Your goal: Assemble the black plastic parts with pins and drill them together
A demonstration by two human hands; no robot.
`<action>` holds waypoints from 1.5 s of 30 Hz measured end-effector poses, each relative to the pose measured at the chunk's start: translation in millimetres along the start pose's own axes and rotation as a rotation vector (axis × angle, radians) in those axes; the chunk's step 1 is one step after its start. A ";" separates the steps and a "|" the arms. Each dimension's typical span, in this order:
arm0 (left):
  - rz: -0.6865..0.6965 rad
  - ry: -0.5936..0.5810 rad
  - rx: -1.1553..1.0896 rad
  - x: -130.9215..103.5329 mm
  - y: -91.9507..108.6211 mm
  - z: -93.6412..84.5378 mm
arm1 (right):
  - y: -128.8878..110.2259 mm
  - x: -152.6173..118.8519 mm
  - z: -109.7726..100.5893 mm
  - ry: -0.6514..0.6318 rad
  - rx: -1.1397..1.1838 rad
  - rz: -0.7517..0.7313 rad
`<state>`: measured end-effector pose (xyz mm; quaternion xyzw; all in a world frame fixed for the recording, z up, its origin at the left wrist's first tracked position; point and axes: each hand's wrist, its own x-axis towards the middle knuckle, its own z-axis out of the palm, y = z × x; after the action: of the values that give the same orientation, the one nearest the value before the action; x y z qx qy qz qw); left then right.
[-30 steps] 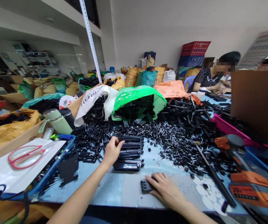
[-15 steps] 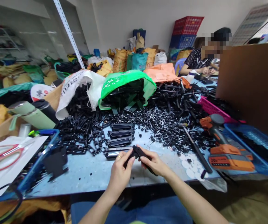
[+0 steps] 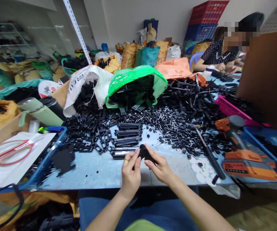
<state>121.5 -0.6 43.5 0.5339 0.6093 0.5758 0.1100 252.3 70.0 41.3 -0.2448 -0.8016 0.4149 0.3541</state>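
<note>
Both hands meet over the front of the blue table, fingers closed round black plastic. My left hand (image 3: 131, 170) pinches one end of a black plastic part (image 3: 146, 153); a ring shows on one finger. My right hand (image 3: 161, 165) grips the same part from the right, its fingers wrapped round the longer side. Whether it is one piece or two joined cannot be made out. Just beyond the hands lies a row of long black plastic pieces (image 3: 127, 140). Black knobs with metal pins (image 3: 174, 128) are heaped behind to the right.
An orange cordless drill (image 3: 246, 165) and a hammer (image 3: 212, 155) lie at right, near white discs (image 3: 202, 170). Red scissors (image 3: 10, 152) rest on paper at left, beside a blue basket (image 3: 36, 171). A green sack (image 3: 138, 75) spills black parts. Another person (image 3: 217, 54) sits at far right.
The head view has shifted, so the table appears slightly further right and higher up. The black part has turned a little in my hands, and both still grip it.
</note>
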 end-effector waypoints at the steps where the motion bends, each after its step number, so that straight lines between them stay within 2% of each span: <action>1: 0.047 -0.074 -0.004 3.0 -2.9 -5.9 | -0.1 -0.7 -2.3 -0.014 -0.030 -0.025; 3: 0.123 -0.192 -0.002 8.2 -6.3 -14.0 | -1.0 -1.2 -5.0 -0.017 -0.069 -0.053; 4: 0.142 -0.205 0.008 9.8 -6.5 -15.4 | -1.9 -1.0 -4.7 -0.001 -0.072 -0.057; 7: 0.142 -0.086 0.044 11.9 -2.2 -12.3 | -4.8 -0.2 1.2 0.086 -0.027 -0.044; 9: 0.139 -0.061 0.042 14.1 1.7 -11.1 | -5.3 -1.5 4.5 0.122 0.011 -0.032; 12: 0.158 -0.232 0.012 21.7 4.0 -17.9 | -4.4 -7.2 1.2 0.086 0.039 0.002; 15: 0.126 -0.375 0.004 28.5 2.4 -26.8 | -4.7 -11.5 -9.3 -0.026 0.114 0.149; 18: 0.060 -0.413 0.007 27.9 1.2 -28.3 | -9.4 -8.9 -18.5 -0.100 0.250 0.339; 21: 0.013 -0.422 -0.014 23.5 1.2 -24.7 | -15.8 -3.2 -22.0 -0.083 0.281 0.400; 26: -0.038 -0.484 -0.025 20.1 0.8 -19.4 | -18.2 -2.4 -16.3 -0.010 0.150 0.330; 30: -0.007 -0.468 0.012 21.1 -5.4 -20.4 | -16.3 -3.6 -18.2 0.035 0.015 0.204; 32: 0.032 -0.500 0.036 22.4 -10.3 -24.7 | -16.9 -1.8 -27.4 -0.045 -0.062 0.130; 35: 0.084 -0.601 0.063 22.6 -14.2 -30.2 | -19.4 1.2 -42.8 -0.237 -0.144 0.051; 37: 0.086 -0.570 0.065 20.4 -12.1 -27.5 | -21.0 1.5 -44.4 -0.245 -0.143 0.063; 42: 0.049 -0.280 0.008 13.4 4.7 -10.2 | -19.0 -3.8 -12.5 0.079 -0.019 0.157; 44: 0.050 -0.246 0.011 14.9 9.2 -12.8 | -15.8 -6.9 -1.9 0.140 0.021 0.133; 45: 0.067 -0.273 0.022 17.0 10.3 -17.0 | -14.2 -8.4 0.1 0.141 0.035 0.111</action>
<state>107.2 0.3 65.4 0.6285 0.5769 0.4944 0.1666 256.1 56.5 50.2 -0.3114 -0.7524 0.4295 0.3904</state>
